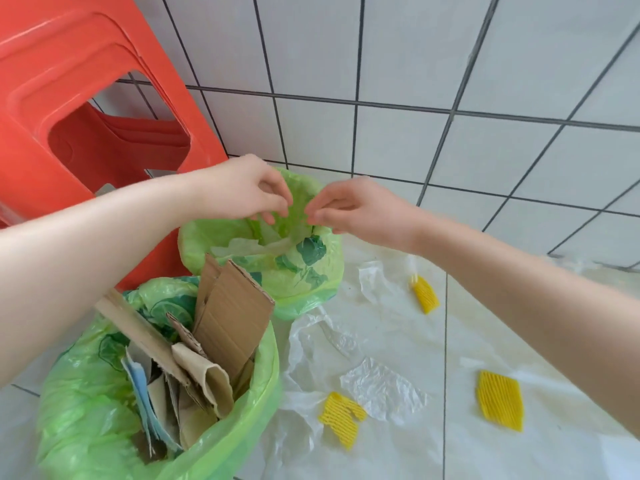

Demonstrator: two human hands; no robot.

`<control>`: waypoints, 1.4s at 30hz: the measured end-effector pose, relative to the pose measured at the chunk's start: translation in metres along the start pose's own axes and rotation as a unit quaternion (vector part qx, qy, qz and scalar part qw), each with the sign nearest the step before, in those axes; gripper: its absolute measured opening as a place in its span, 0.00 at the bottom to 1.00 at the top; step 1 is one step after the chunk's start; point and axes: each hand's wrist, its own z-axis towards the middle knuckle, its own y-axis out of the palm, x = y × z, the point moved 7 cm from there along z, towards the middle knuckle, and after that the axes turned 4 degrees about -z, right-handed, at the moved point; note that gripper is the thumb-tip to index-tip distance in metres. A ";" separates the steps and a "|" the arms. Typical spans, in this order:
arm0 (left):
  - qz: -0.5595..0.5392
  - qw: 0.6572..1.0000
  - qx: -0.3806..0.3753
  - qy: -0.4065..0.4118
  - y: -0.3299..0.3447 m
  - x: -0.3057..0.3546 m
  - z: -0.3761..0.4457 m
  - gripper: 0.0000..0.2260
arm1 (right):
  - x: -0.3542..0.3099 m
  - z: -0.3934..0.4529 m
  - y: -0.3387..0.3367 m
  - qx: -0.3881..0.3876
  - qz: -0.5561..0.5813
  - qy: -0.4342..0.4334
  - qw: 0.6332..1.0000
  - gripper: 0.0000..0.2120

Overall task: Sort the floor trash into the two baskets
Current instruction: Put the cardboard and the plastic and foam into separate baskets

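Both hands hover over the far basket (263,271): left hand (242,188) and right hand (349,209), fingertips pinched, apparently dropping thin clear film into its plastic load. Cardboard (232,317) fills the near basket (86,393). Yellow foam nets (500,400) and plastic wrap (381,389) remain on the floor.

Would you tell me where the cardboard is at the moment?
The cardboard stands in the near basket at lower left, in front of the far basket.
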 end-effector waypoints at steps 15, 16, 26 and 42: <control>0.229 0.954 -0.191 -0.044 0.257 0.044 -0.079 0.17 | 0.177 -0.228 0.066 -0.087 -0.166 0.176 0.966 0.11; 0.244 0.949 -0.193 -0.056 0.270 0.032 -0.084 0.18 | 0.182 -0.235 0.073 -0.090 -0.163 0.179 0.966 0.11; 0.184 0.980 0.039 -0.062 0.308 -0.058 -0.121 0.33 | 0.202 -0.225 0.129 -0.105 -0.194 0.167 0.961 0.25; -0.167 0.981 0.063 -0.074 0.307 -0.085 -0.145 0.18 | 0.202 -0.173 0.164 -0.089 -0.489 0.114 0.860 0.27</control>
